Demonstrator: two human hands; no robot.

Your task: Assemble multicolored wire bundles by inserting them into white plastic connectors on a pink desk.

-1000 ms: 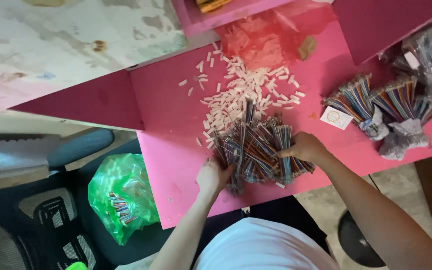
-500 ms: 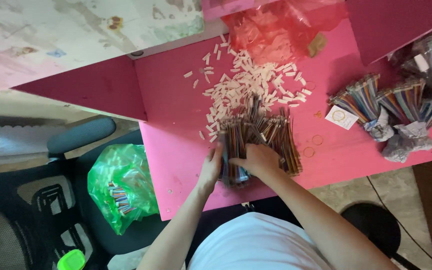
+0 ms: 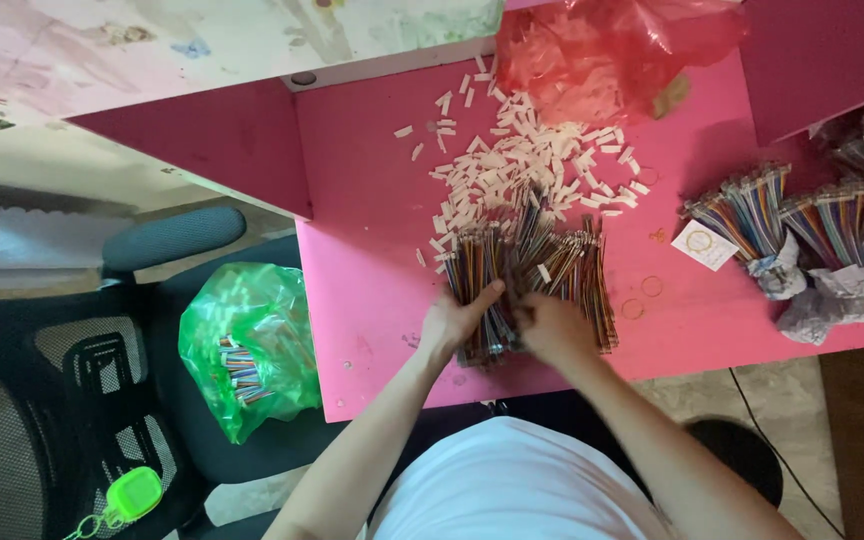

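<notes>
Both hands sit close together at the near edge of the pink desk (image 3: 372,230), w/ the left hand (image 3: 452,322) curled round the left side of a pile of multicoloured ribbon-wire pieces (image 3: 532,275), thumb up over the strands, and the right hand (image 3: 552,328) clenched on the pile's near end just beside it. The wires lie roughly parallel, ends pointing away from the person, spread across the desk's middle. Judging by looks: light, thin, floppy, prob. slick insulation, so single strands would slip out; they likely handle best gathered as a bunch and squeezed around the middle, not at the tips, where small connector ends could snag or bend. Just beyond the pile, touching its far end, is a scatter of small white connector housings (image 3: 522,160), v. light and easy to knock about. Further back is a crumpled red plastic bag (image 3: 602,50). Right side of the desk: wrapped bundles of the same wire (image 3: 782,225), well apart from the hands, plus a few rubber bands (image 3: 642,297) nearer. Left of the desk, on a chair, a green bag (image 3: 247,340) w/ more wire inside.
</notes>
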